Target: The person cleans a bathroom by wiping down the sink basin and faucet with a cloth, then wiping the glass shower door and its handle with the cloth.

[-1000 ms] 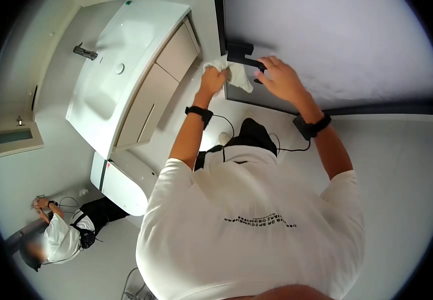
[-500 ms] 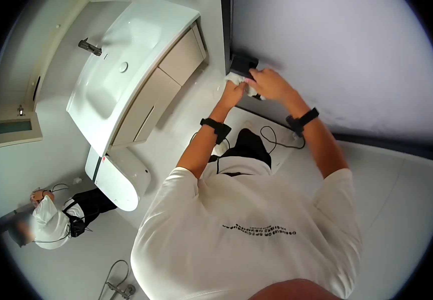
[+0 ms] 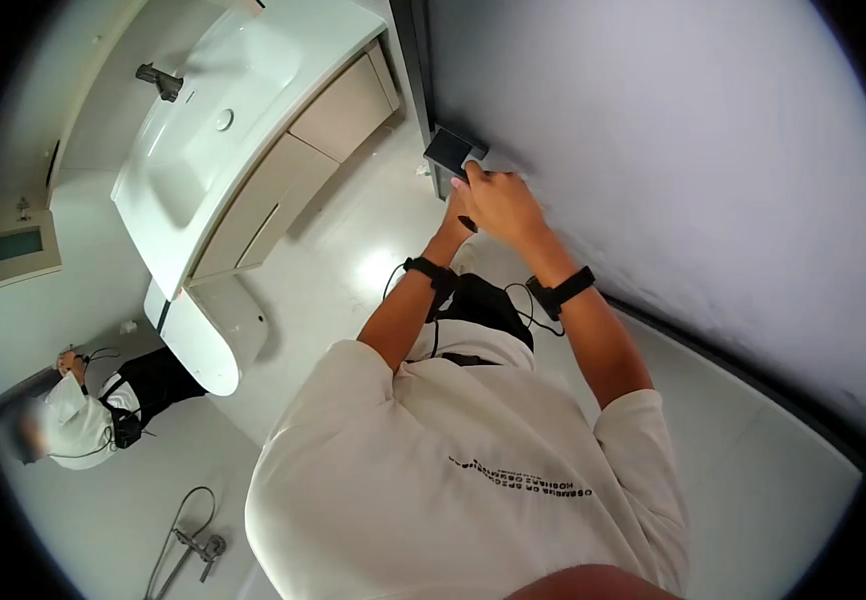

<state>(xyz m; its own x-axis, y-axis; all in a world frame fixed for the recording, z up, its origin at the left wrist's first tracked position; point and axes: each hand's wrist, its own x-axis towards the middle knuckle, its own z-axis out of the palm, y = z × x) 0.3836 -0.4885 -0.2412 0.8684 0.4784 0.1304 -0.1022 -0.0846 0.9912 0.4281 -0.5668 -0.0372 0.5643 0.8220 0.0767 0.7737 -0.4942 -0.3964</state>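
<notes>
A dark box-shaped door fitting (image 3: 450, 150) sits at the edge of a pale, frosted-looking door panel. My right hand (image 3: 506, 205) is at its lower right corner, fingers curled, with a small whitish bit of cloth (image 3: 471, 161) under the fingertips. Just below the fitting is my left hand (image 3: 459, 207), largely covered by the right one; its fingers are hidden. A scrap of white (image 3: 423, 170) shows past the door edge, too small to make out fully. Both wrists wear black straps.
A white washbasin (image 3: 208, 130) with a tap (image 3: 160, 82) tops a cabinet (image 3: 283, 190) at the upper left. Below it is a toilet (image 3: 198, 340). A person (image 3: 83, 410) in a white top is at the far left, above a shower mixer (image 3: 198, 545). Cables hang by my legs.
The view has shifted, and the door panel stands at a different angle. My right hand now covers more of my left hand, and most of the white cloth has gone out of sight.
</notes>
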